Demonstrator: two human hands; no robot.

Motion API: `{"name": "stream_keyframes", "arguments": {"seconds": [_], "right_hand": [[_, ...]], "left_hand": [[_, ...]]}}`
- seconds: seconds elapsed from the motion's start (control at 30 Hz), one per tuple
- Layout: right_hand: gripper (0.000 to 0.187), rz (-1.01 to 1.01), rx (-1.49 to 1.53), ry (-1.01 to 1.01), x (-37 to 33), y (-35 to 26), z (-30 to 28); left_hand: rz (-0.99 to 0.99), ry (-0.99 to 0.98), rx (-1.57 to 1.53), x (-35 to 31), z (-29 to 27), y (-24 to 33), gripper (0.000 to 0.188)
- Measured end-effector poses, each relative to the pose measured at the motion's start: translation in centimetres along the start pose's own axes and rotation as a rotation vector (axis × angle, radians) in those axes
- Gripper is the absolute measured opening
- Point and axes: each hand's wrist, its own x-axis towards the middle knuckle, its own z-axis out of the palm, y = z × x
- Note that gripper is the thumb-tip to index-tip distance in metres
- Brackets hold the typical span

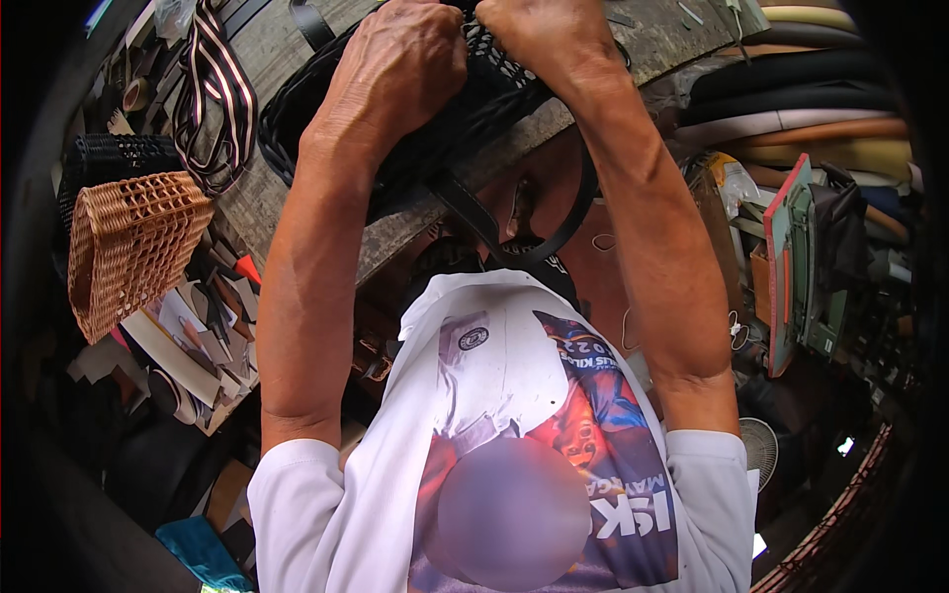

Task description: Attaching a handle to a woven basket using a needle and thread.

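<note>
A black woven bag [455,128] lies on the worn workbench under both my hands. Openwork weave shows on its far right part, and black straps [467,206] hang from it over the bench's near edge. My left hand [405,64] is closed at the far part of the bag, its curled fingers against the dark weave. Close beside it, my right hand [549,40] is closed too, knuckles toward the left hand. The top edge of the picture cuts off both hands, and what the right fingers hold is hidden.
A tan woven basket [138,247] and a bundle of striped webbing [213,99] are at the left, above leather scraps [188,346]. Rolls of material [791,99] are stacked at the right, near a red-edged board [786,262]. A small fan [758,450] stands lower right.
</note>
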Motion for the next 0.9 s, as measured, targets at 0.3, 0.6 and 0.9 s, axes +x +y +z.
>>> {"name": "stream_keyframes", "arguments": {"seconds": [0.3, 0.6, 0.9], "right_hand": [[0.015, 0.105, 0.000, 0.065, 0.0, -1.7, -0.9], [0.016, 0.231, -0.073, -0.019, -0.1, -1.8, -1.0], [0.017, 0.119, -0.054, 0.059, -0.3, -1.4, -0.4]], "left_hand": [[0.049, 0.048, 0.050, -0.2, 0.6, -0.9, 0.020], [-0.020, -0.017, 0.008, 0.0, 0.0, 0.0, 0.019], [-0.027, -0.020, 0.020, 0.1, 0.0, 0.0, 0.021]]}}
